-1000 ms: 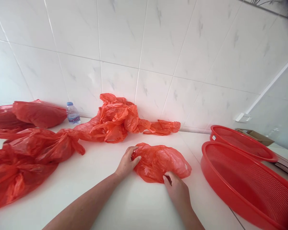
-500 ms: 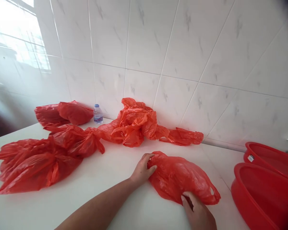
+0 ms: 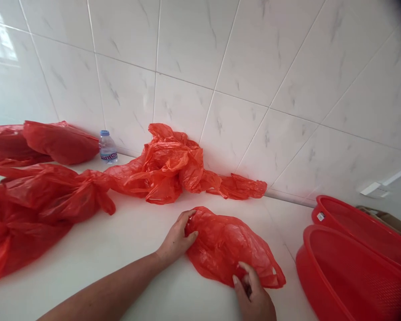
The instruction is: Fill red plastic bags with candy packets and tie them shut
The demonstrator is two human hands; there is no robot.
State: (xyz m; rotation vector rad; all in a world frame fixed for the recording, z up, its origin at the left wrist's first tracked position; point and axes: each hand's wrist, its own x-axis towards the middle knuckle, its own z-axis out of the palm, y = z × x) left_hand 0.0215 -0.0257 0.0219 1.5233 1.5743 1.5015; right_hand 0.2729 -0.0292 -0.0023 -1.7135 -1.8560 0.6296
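Note:
A thin red plastic bag [image 3: 230,243] lies crumpled on the white tabletop in front of me. My left hand [image 3: 177,238] grips its left end, with the thumb on top and the fingers at the far edge. At the near edge, my right hand [image 3: 254,292] pinches the film between thumb and fingers; part of that grip is hidden. A handle hole shows near the bag's right tip. Just behind, a heap of loose red plastic bags [image 3: 173,167] rests against the tiled wall.
Filled, knotted red bags [image 3: 40,196] lie on the left, with more bundled red bags [image 3: 62,142] behind them. A small water bottle [image 3: 108,148] with a blue cap stands by the wall. Two red plastic baskets [image 3: 337,267] are at the right. A white socket [image 3: 374,190] is on the wall.
The view has turned to the right, so everything sits farther left in the picture. Both hands stay on the same bag, which has barely changed shape.

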